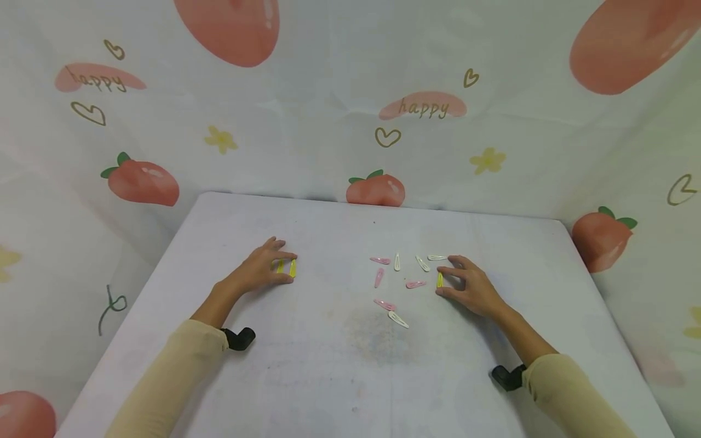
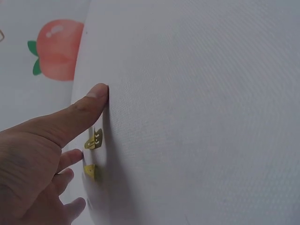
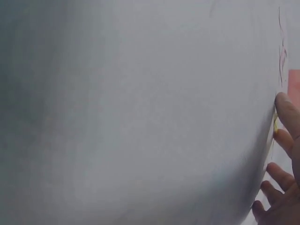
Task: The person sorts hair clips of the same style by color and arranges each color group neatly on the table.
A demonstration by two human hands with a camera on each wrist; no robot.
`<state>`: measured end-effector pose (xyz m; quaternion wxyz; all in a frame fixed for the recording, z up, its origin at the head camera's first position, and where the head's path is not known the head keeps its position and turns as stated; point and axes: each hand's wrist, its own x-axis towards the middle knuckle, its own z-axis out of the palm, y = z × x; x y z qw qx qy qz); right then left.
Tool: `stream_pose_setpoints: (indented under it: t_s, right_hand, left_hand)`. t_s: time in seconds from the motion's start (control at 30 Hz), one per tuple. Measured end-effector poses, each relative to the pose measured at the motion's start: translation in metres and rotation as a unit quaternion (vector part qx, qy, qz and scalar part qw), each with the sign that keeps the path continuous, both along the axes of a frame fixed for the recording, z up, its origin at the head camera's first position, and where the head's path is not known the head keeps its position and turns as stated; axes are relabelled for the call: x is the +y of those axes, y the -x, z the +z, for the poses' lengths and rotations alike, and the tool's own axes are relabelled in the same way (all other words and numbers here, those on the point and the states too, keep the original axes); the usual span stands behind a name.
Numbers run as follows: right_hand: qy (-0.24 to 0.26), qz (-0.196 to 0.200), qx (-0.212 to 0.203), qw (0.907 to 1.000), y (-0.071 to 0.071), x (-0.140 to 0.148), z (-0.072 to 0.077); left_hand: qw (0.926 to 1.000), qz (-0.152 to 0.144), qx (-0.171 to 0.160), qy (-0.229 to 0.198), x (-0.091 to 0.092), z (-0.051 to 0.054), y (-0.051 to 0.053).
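Observation:
My left hand (image 1: pixel 261 266) is at the left of the white table, with a yellow hair clip (image 1: pixel 292 268) pinched lengthwise between thumb and forefinger. A second yellow hair clip (image 1: pixel 280 266) lies beside it, partly under the fingers; both clips show in the left wrist view near the thumb (image 2: pixel 89 108). On the right side, my right hand (image 1: pixel 472 287) pinches another yellow hair clip (image 1: pixel 440 280) by its two ends, low at the tabletop. Only a sliver of that clip (image 3: pixel 275 124) shows in the right wrist view, between thumb and forefinger.
Between the hands lie several pink hair clips (image 1: pixel 379 278) and white hair clips (image 1: pixel 422 263), scattered nearer the right hand. One white clip (image 1: pixel 437 258) lies by the right fingertips. A peach-printed cloth (image 1: pixel 306 109) hangs behind the table (image 1: pixel 306 365).

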<state>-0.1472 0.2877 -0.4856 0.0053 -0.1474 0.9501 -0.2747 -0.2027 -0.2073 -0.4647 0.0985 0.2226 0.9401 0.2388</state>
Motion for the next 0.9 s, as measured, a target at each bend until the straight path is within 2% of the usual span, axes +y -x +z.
stream_pose_setpoints:
  t_s: [0.2,0.33,0.63,0.8,0.9]
  right_hand:
    - [0.017,-0.003,0.004,0.9998,0.001,-0.005,0.003]
    - [0.035,0.007,0.01,0.9993,0.006,-0.026,0.01]
    - [0.059,0.068,0.017,0.9958,0.023,-0.112,0.016]
    - [0.042,0.12,0.023,0.9915,0.031,-0.163,0.015]
    - [0.026,0.138,0.017,0.99,0.036,-0.191,0.015]
  left_hand:
    - [1.0,-0.004,0.004,-0.005,-0.001,-0.002,0.001]
    - [1.0,-0.002,0.008,-0.003,-0.001,-0.004,0.001]
    - [1.0,-0.002,0.001,0.001,-0.003,-0.006,-0.001]
    - [1.0,0.0,-0.002,0.002,-0.002,-0.003,-0.002]
    - [1.0,0.002,-0.005,0.003,-0.002,-0.003,-0.002]
